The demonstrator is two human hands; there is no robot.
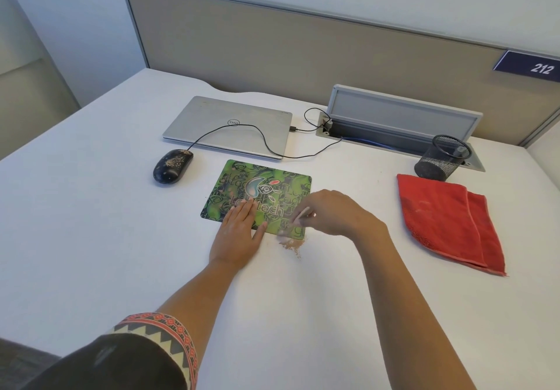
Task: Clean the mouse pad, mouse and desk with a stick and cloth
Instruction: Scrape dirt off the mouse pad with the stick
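Broadly, white desk (91,207) under the mouse pad (272,183), red cloth (439,217) well to the pad's right, dusty mouse (172,166) off its far left corner. Left hand (239,232) flat, fingers straight, pressing the pad's near edge; right hand (336,212) at its near right corner, pinching a stick (303,213) above crumbs (292,244).

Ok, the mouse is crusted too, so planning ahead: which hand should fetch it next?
Left, probably. The left hand lies flat on the mouse pad, holding nothing, nearer the mouse; the right hand pinches the stick.
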